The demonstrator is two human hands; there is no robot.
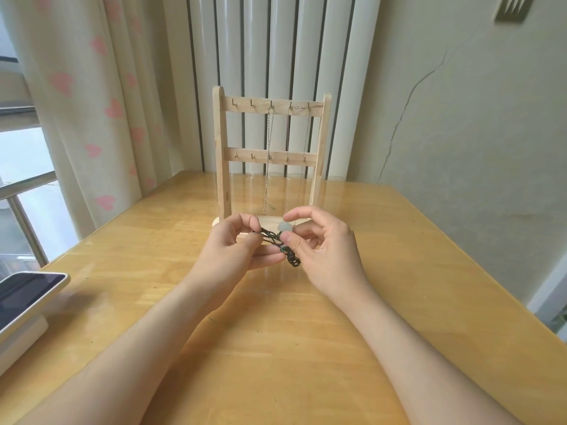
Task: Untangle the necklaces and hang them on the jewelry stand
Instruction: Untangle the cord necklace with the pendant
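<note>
- Head view, nearest left: pale dark-screened device (29, 297) on wooden table (276, 348).
- Mid-table: dark cord necklace (294, 260), bunched, pinched at one end between curled thumb and forefinger of left hand (242, 248).
- Other end, beside pale green pendant (284, 227), pinched by right hand (325, 245); forefinger loosely lifted.
- Just behind: jewelry stand (222, 167), upright.
- Hanging from its top-rail hooks: silver chain (267, 167), and thin chain (302, 148) to its right.

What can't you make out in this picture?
Head view:
Tangle of the dark cord necklace: partly hidden by the left hand and right hand.
Base of the jewelry stand: partly hidden behind both hands.
The thin chain: too fine to trace.
The tablet-like device: cut off by the left edge.
</note>
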